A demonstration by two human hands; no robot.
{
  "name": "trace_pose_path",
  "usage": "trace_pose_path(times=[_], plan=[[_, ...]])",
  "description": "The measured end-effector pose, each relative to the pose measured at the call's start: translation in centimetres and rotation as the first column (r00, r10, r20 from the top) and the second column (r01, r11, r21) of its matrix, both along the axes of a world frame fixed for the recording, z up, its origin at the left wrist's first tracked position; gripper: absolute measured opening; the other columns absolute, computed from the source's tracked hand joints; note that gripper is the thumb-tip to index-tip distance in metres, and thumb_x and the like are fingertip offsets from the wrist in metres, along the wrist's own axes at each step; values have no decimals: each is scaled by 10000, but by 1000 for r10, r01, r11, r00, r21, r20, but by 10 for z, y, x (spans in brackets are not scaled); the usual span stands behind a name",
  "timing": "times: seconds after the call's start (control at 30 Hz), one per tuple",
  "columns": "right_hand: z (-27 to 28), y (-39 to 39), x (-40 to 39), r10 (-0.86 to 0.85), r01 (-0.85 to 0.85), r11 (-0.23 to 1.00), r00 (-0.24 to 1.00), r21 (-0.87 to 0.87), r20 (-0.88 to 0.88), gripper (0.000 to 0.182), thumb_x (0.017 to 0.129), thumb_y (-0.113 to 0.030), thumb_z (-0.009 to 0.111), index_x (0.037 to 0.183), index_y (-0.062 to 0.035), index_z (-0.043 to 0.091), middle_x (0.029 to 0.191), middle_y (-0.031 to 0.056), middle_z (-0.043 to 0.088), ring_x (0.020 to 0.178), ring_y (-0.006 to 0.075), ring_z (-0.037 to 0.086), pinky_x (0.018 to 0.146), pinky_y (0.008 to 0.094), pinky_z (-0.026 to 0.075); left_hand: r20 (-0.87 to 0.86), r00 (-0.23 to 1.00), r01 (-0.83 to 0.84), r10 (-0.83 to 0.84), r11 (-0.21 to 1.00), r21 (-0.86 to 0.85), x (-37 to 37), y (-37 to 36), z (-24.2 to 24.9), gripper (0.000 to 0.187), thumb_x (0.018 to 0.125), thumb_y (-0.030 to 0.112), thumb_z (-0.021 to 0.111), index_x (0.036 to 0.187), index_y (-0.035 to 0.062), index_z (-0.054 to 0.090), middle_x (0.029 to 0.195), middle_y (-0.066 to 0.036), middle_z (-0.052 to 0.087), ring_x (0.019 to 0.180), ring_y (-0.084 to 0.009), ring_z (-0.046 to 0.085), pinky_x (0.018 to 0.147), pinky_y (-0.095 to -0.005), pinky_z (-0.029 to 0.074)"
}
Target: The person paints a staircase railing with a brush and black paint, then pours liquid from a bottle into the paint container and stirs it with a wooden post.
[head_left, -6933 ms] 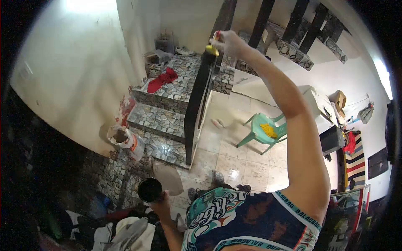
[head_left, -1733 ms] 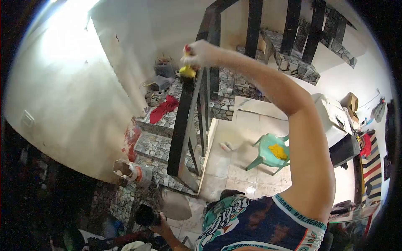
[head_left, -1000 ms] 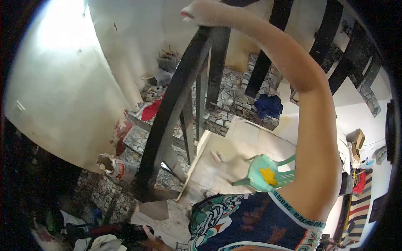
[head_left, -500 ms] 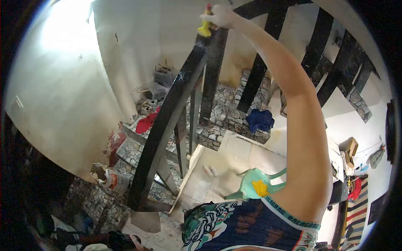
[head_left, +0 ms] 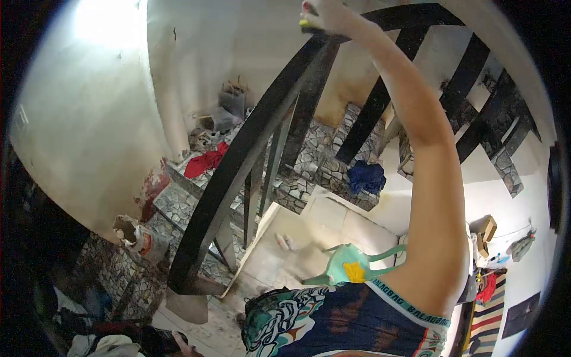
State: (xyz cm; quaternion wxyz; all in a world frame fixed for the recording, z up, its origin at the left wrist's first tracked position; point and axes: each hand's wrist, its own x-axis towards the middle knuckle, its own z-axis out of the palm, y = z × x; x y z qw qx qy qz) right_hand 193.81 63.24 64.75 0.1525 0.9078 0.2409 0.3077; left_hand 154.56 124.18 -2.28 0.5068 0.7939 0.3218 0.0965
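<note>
High at the top of the head view, my right hand point(head_left: 333, 16) is closed around a paintbrush point(head_left: 306, 24) with a yellow body and a red end. Its dark bristles rest on the top of the black railing point(head_left: 238, 146), which slopes down toward the lower left. Black balusters point(head_left: 309, 101) stand below the handrail. At the bottom edge, only a little of my left hand point(head_left: 185, 345) shows, fingers beside a dark rounded thing; I cannot tell what it holds.
A green plastic chair point(head_left: 345, 262) with a yellow cloth point(head_left: 354, 272) stands below my arm. Stone-patterned steps point(head_left: 297, 190) carry a red cloth point(head_left: 205, 162) and a dark blue cloth point(head_left: 366, 177). A worn white bucket point(head_left: 146, 241) stands at the left.
My right hand and the paintbrush have moved up and right along the railing, the brush now tilted flatter. The view has also shifted slightly.
</note>
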Motion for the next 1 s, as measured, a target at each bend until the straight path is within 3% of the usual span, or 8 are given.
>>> trace_pose_path(times=[0.07, 0.33, 0.47, 0.6, 0.77, 0.8, 0.9, 1.0], plan=[[12, 3, -3, -35, 33, 987, 999, 159, 7, 286, 927, -263, 651, 887, 20, 635, 855, 271, 684, 842, 447, 682, 724, 518, 516, -2, 1000, 0, 0, 1000, -2, -2, 3, -1, 743, 859, 389, 759, 1389, -39, 463, 1357, -204, 547, 1180, -325, 585, 983, -446, 503], [-19, -10, 10, -29, 29, 998, 1000, -58, -4, 279, 979, -267, 628, 995, 11, 642, 882, 215, 691, 797, 369, 678, 740, 452, 513, -9, 1000, -8, 7, 1000, -10, -1, 12, -3, 742, 869, 400, 741, 1401, -32, 456, 1369, -200, 541, 1186, -321, 581, 988, -442, 500], [5, -7, 1, 16, -7, 961, 999, 276, -31, 263, 944, -243, 634, 904, 17, 633, 837, 253, 691, 820, 441, 683, 704, 502, 523, 2, 1000, 10, -10, 1000, -18, -1, 20, -5, 741, 874, 405, 732, 1406, -29, 452, 1374, -197, 538, 1190, -319, 579, 991, -440, 498], [-47, 2, -4, 27, -28, 992, 1000, -122, -15, 250, 976, -232, 612, 979, 16, 639, 893, 223, 676, 885, 410, 659, 797, 472, 514, 7, 1000, 12, -12, 1000, -18, 0, 28, -6, 740, 879, 410, 723, 1412, -25, 449, 1380, -195, 535, 1193, -317, 577, 993, -438, 496], [-106, 95, -75, 206, -230, 970, 950, -80, -234, 250, 989, -208, 559, 1025, 12, 674, 1017, 233, 701, 973, 419, 672, 876, 472, 542, 6, 1000, 16, -16, 1000, -23, 9, 23, -9, 740, 886, 417, 711, 1419, -21, 444, 1387, -193, 532, 1197, -314, 574, 996, -435, 494], [-111, 108, -91, 272, -297, 953, 926, -59, -260, 255, 984, -219, 566, 1012, 11, 673, 1014, 238, 701, 943, 431, 672, 858, 462, 548, 5, 1000, 24, -24, 1000, -18, 13, 22, -8, 740, 887, 418, 709, 1420, -20, 443, 1388, -192, 531, 1198, -314, 574, 997, -435, 493], [-106, 118, -101, 309, -236, 938, 901, 253, -303, 231, 980, -195, 641, 1033, 29, 644, 957, 166, 700, 845, 257, 711, 778, 387, 571, 9, 999, 32, -32, 999, -17, 26, 14, -6, 739, 891, 422, 702, 1424, -18, 441, 1392, -190, 529, 1200, -312, 572, 999, -433, 492], [-89, 74, -55, 351, -112, 773, 896, 625, -274, 281, 991, -214, 655, 1077, 53, 646, 930, 116, 708, 837, 168, 715, 728, 339, 595, 9, 999, 35, -35, 999, -19, 28, 10, -7, 739, 894, 426, 695, 1429, -15, 438, 1396, -189, 526, 1203, -311, 571, 1001, -432, 490]])
